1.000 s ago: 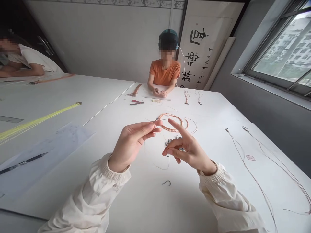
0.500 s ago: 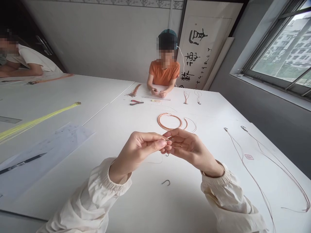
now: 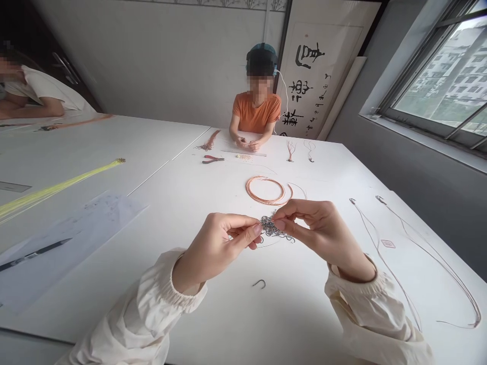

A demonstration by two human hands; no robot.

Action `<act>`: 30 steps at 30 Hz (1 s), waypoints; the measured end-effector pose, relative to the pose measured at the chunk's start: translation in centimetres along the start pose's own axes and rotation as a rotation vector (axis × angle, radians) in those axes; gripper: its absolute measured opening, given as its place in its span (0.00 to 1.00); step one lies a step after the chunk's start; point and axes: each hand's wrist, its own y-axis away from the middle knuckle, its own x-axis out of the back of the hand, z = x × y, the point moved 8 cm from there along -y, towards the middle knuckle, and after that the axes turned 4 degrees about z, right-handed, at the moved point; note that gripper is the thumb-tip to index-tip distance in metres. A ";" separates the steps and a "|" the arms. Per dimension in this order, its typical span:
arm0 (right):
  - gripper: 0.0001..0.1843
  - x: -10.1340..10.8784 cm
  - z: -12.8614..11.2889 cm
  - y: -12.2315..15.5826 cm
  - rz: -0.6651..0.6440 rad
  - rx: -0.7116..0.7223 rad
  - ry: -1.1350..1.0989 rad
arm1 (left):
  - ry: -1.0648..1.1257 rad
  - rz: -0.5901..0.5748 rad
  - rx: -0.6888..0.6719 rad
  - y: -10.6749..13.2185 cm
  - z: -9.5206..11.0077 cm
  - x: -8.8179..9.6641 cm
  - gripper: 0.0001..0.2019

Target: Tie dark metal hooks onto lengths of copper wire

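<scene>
My left hand (image 3: 222, 241) and my right hand (image 3: 317, 228) are raised just above the white table (image 3: 213, 314), both pinched, fingertips a little apart. Between them lies a small heap of grey metal hooks (image 3: 274, 229) on the table. What each pinch holds is too thin to make out; a fine thread seems to run between them. A coil of copper-coloured wire (image 3: 265, 190) lies just beyond the heap. One single hook (image 3: 259, 283) lies nearer to me.
Long thin cords (image 3: 403, 253) trail across the table's right side. Red-handled pliers (image 3: 213, 159), a ruler and cord bundles lie near a person in an orange shirt (image 3: 256, 114) at the far end. Yellow cords (image 3: 57, 188) and a plastic sheet (image 3: 72, 238) lie left.
A second ago my hands were apart with fingers loosely extended. They came together fingertip to fingertip, then drew slightly apart, both pinched, uncovering the hook heap.
</scene>
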 end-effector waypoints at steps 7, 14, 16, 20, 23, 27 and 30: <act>0.05 -0.3 -0.2 0.2 -0.020 -0.011 0.106 | -0.046 -0.021 -0.005 0.1 0.4 0.0 0.12; 0.04 -0.3 -0.4 0.4 -0.057 -0.010 0.086 | -0.051 -0.026 -0.032 0.4 1.0 0.0 0.12; 0.05 -0.6 -0.3 0.5 -0.099 -0.014 0.057 | -0.054 -0.022 -0.026 0.5 1.2 0.0 0.13; 0.05 -0.9 -0.4 0.7 -0.148 0.000 0.031 | -0.038 -0.001 -0.030 0.6 1.7 0.3 0.12; 0.05 -1.0 -0.7 0.9 -0.162 0.030 0.045 | -0.042 0.009 -0.055 0.6 1.9 0.4 0.11; 0.05 -0.9 -1.3 1.2 -0.133 0.106 0.093 | -0.045 0.004 -0.046 0.6 1.8 0.4 0.12; 0.06 -0.8 -1.8 1.4 -0.066 0.196 0.146 | -0.029 -0.008 -0.037 0.6 1.7 0.4 0.12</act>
